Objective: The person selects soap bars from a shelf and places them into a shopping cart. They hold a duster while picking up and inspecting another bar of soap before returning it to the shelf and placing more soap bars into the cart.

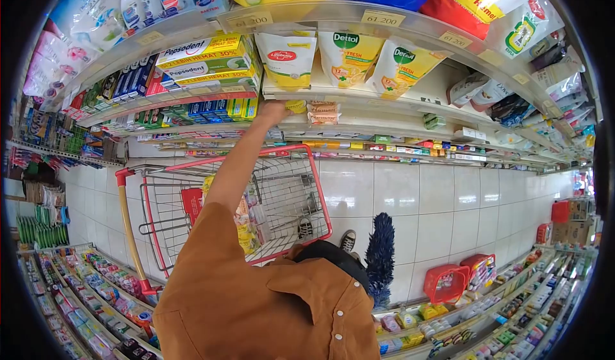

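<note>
My left hand (274, 111) reaches into a shelf beneath the big pouches, its fingers closed on the near end of a small yellow wrapped soap bar (296, 106). Just right of that bar is a short stack of peach-coloured Harmony soap bars (322, 112). Yellow and blue boxes (240, 108) line the shelf to the left of the hand. Below my outstretched arm, a shopping cart (291, 196) carries several yellow packs (246, 228). A fluffy dark blue duster (381, 257) sticks out by my right side; whatever holds it is hidden. My right hand is out of sight.
Above the hand stand a Lifebuoy pouch (284, 58) and Dettol pouches (349, 58), with Pepsodent boxes (205, 62) to their left. Red baskets (446, 283) sit on the tiled floor (442, 200) to the right. Another stocked shelf (423, 334) runs behind me.
</note>
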`<state>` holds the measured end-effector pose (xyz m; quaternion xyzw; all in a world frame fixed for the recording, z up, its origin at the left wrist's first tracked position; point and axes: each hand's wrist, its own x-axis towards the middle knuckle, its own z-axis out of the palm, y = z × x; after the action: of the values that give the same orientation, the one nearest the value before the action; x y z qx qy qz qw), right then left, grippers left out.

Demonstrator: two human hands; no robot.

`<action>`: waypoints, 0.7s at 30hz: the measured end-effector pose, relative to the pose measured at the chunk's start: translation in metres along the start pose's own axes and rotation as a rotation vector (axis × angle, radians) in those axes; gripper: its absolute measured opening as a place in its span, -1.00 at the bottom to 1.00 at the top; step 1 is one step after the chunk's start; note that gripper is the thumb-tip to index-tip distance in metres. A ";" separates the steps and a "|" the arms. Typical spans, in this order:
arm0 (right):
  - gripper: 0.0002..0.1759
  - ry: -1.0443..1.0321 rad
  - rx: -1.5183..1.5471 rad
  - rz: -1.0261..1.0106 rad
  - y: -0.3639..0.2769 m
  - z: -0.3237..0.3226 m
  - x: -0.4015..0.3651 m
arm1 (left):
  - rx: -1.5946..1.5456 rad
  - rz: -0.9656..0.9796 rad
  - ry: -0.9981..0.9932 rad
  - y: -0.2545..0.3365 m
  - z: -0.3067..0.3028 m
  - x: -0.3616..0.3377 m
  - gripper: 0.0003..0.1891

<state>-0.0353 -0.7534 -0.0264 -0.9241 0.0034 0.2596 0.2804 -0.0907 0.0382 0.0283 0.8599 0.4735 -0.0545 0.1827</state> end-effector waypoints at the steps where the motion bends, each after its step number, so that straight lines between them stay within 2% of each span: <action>1: -0.46 -0.002 0.011 0.037 0.002 0.001 -0.002 | 0.005 -0.008 -0.024 0.003 -0.002 0.001 -0.30; 3: -0.49 -0.008 0.033 0.111 0.006 0.002 -0.007 | -0.002 -0.002 -0.040 0.002 0.003 0.008 -0.28; 6: -0.51 -0.072 0.102 0.080 0.008 0.000 -0.008 | -0.041 -0.008 -0.101 0.001 0.004 0.018 -0.26; 12: -0.52 -0.001 -0.090 -0.052 -0.013 -0.006 -0.016 | -0.119 -0.057 -0.229 0.006 0.000 0.023 -0.22; 13: -0.52 -0.011 -0.061 -0.006 -0.024 -0.009 -0.018 | -0.141 -0.051 -0.234 0.004 0.001 0.024 -0.22; 18: -0.49 0.014 -0.037 0.191 -0.041 -0.009 -0.016 | -0.133 -0.035 -0.158 0.000 0.011 0.029 -0.23; 21: -0.47 -0.018 -0.098 0.126 -0.034 -0.010 -0.010 | -0.050 0.019 -0.084 -0.006 0.015 0.029 -0.25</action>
<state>-0.0341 -0.7313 0.0025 -0.9323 0.0462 0.2848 0.2182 -0.0785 0.0584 0.0054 0.8565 0.4584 -0.0771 0.2243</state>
